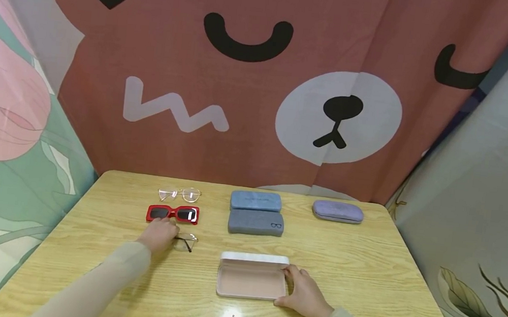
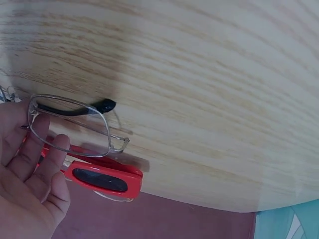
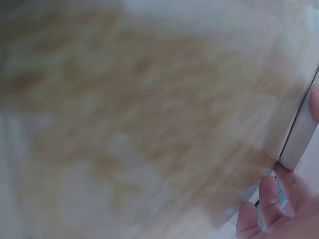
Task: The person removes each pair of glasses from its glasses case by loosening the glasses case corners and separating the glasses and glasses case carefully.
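My left hand (image 1: pixel 159 234) holds thin metal-framed eyeglasses (image 1: pixel 185 242) at one end, on the left of the table. In the left wrist view some fingertips show through the lens (image 2: pixel 89 123), and a black-tipped temple sticks out. Just behind that hand lie red sunglasses (image 1: pixel 187 214) with dark lenses. My right hand (image 1: pixel 306 295) grips the right side of a white glasses case (image 1: pixel 251 283), whose lid stands raised over a bare pale inside. Its thumb is at the front corner, fingers by the lid. The right wrist view shows only an edge of the case (image 3: pixel 300 142).
Another pair of eyeglasses (image 1: pixel 191 195) lies at the back left. A blue glasses case (image 1: pixel 256 201) and a grey one (image 1: pixel 254 223) sit together behind the white case, and a purple case (image 1: pixel 338 211) is at the back right. Patterned curtains (image 1: pixel 236 157) surround the wooden table (image 1: pixel 354 260).
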Demonstrator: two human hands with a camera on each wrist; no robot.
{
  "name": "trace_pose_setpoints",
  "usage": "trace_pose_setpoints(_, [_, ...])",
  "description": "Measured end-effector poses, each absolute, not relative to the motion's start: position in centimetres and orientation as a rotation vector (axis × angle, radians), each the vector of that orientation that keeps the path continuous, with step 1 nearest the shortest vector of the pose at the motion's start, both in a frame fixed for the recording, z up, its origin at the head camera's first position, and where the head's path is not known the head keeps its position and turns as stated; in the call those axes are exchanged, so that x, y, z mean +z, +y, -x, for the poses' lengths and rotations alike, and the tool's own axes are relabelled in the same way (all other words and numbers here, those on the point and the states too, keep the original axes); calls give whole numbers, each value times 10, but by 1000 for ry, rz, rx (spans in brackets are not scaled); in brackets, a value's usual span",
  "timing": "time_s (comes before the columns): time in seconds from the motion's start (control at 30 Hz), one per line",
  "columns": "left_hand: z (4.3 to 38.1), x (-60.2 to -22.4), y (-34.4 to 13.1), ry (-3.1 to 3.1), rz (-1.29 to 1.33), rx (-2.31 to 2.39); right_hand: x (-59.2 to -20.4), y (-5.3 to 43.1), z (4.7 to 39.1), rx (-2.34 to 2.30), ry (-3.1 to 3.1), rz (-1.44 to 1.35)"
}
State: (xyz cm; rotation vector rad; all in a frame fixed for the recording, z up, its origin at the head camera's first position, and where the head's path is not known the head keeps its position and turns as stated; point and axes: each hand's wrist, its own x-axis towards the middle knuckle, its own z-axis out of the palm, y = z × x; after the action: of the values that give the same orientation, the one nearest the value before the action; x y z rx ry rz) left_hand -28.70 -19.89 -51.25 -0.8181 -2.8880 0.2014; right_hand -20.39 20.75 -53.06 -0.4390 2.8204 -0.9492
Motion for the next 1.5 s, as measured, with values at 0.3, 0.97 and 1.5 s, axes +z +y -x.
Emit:
trace_pose_setpoints(0.3, [283, -515, -201, -2875, 786, 138, -531, 208, 204, -953, 2825, 447])
trace_pose_setpoints(0.97, [260, -505, -200, -2884, 712, 61, -531, 207, 203, -957, 2854, 449])
trace_pose_setpoints(1.5, [242, -498, -194, -2787, 715, -20, -531, 206, 203, -943, 2874, 457])
